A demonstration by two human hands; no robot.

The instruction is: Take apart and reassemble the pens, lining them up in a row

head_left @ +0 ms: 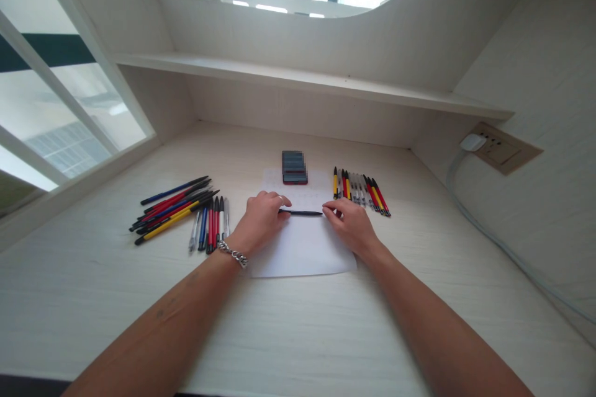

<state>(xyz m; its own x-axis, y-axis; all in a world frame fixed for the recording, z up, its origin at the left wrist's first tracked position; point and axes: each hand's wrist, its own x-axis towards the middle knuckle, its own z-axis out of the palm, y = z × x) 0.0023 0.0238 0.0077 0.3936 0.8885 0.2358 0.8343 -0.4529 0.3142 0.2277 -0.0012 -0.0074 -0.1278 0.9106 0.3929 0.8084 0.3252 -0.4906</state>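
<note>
A dark pen (305, 213) lies crosswise over a sheet of white paper (302, 251). My left hand (264, 216), with a ring and a chain bracelet, has its fingers closed around the pen's left end. Beside the pen's right tip is my right hand (348, 221), thumb and fingertips pinched together; whatever sits between them is hidden. Just left of my left hand, several pens (214, 223) stand in a row of clear, blue, red and white barrels. To the right of the paper is another row of pens (358, 189), clear, yellow and red.
A loose pile of pens (174, 205) in blue, red, black and yellow lies at the left. Dark stacked boxes (294, 167) sit at the paper's far edge. A shelf (316, 84) spans the back. On the right wall, a white plug (473, 142) trails a grey cable (493, 239).
</note>
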